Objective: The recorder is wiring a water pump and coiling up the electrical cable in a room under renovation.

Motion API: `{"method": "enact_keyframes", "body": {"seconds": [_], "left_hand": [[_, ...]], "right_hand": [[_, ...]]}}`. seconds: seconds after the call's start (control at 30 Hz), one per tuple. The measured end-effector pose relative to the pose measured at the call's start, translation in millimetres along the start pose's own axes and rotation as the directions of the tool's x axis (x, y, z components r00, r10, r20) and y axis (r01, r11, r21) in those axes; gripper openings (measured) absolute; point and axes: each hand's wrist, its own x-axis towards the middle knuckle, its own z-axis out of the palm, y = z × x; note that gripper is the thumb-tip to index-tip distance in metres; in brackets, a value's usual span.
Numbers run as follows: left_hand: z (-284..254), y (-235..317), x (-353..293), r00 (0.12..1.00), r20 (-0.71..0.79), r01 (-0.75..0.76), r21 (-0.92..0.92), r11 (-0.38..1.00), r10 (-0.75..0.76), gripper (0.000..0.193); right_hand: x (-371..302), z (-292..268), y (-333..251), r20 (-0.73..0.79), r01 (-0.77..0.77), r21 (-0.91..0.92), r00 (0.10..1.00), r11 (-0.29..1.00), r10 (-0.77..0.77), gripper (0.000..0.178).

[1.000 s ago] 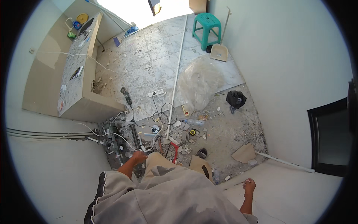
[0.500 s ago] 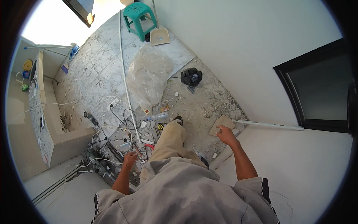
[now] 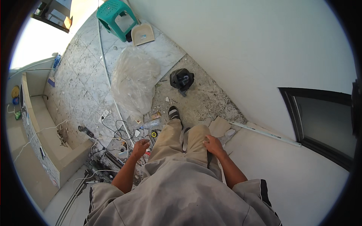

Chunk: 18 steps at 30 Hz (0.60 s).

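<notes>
My left hand [image 3: 140, 147] hangs beside my left thigh, above the debris, with fingers loosely bent and nothing seen in it. My right hand [image 3: 213, 145] is at my right trouser leg [image 3: 197, 138], fingers partly curled and apparently resting against the cloth; nothing shows in its grip. Just beyond the right hand lies a flat beige tile piece [image 3: 218, 127] on the rough floor. A yellow and black tape measure [image 3: 154, 134] sits among broken tile bits near my left leg.
A crumpled clear plastic sheet [image 3: 135, 77] and a black bag [image 3: 181, 80] lie ahead. Farther off stand a green stool [image 3: 117, 19] and a beige dustpan [image 3: 143, 34]. Cables [image 3: 120, 128] and a long white pipe [image 3: 104, 62] cross the left side. A pale bar [image 3: 266, 134] lies along the right wall.
My right hand has come away from over the beige tile piece and moved left to my trouser leg. My left hand is slightly higher in view. My legs have shifted and the view has turned.
</notes>
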Motion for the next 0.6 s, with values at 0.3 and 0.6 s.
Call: {"method": "enact_keyframes", "body": {"seconds": [0.3, 0.6], "left_hand": [[76, 37, 62, 0.976, 0.207, -0.028, 0.409, 0.912, -0.063, 0.1], [153, 61, 75, 0.951, -0.097, 0.272, 0.719, 0.64, -0.295, 0.123]], "right_hand": [[201, 22, -28, 0.211, 0.101, 0.221, 0.966, 0.97, -0.149, 0.071], [452, 145, -27, 0.031, 0.075, 0.257, 0.996, 0.964, -0.086, 0.095]]}}
